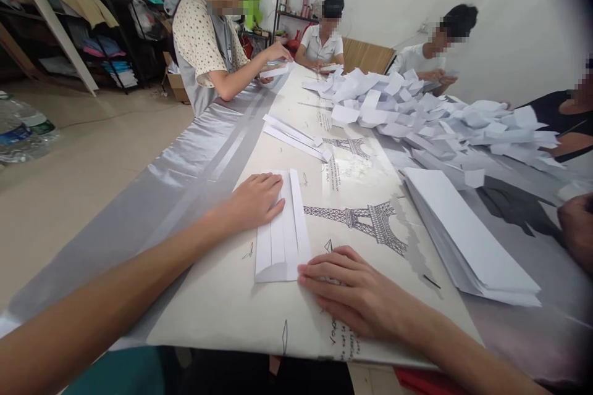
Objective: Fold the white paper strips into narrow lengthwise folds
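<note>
A folded white sheet of paper (278, 247) with several lengthwise creases lies on the table in front of me. My left hand (259, 199) rests flat on its upper left part, fingers stretched out and partly covering it. Near the sheet's lower right corner, my right hand (345, 287) lies palm down with its fingers extended, the fingertips touching the paper's edge. Neither hand grasps anything. Farther up the table is another narrow folded paper (296, 139).
A stack of white sheets (463, 228) lies to the right, with a large heap of folded papers (417, 111) behind it. A pale cloth printed with Eiffel Towers (222, 302) covers the table. Several people sit around it, some holding paper. Plastic bottles (23, 126) stand at far left.
</note>
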`<state>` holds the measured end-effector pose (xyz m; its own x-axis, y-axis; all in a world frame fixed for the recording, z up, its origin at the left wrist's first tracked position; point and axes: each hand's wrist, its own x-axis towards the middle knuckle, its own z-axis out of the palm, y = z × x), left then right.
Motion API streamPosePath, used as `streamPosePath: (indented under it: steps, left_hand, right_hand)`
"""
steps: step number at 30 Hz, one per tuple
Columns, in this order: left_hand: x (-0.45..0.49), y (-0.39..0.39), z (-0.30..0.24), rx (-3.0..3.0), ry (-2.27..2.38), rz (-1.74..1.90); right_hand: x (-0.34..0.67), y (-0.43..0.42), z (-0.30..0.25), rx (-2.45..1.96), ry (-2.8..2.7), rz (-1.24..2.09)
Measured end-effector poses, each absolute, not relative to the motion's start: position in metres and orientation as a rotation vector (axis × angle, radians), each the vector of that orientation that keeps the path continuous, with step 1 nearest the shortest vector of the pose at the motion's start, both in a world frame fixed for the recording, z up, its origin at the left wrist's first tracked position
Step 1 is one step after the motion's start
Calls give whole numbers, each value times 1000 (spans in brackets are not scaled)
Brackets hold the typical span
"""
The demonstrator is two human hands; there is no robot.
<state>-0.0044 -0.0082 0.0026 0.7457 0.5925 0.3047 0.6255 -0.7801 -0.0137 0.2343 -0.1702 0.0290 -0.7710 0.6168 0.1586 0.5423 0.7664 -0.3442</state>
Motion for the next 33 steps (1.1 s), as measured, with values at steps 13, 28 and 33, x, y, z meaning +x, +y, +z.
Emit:
streamPosePath:
  steps: [13, 28, 33]
  left_hand:
    - [-7, -6, 1, -2834, -999, -448]
    - [-5, -22, 35, -2802, -1289, -1294]
    - [-2, -45, 51, -3822, -1963, -1106]
  right_hand:
    - [219, -123, 51, -719, -2823, 369]
    - [235, -103, 92, -786, -2406, -165]
    - [234, -95, 54, -704, -2371, -271]
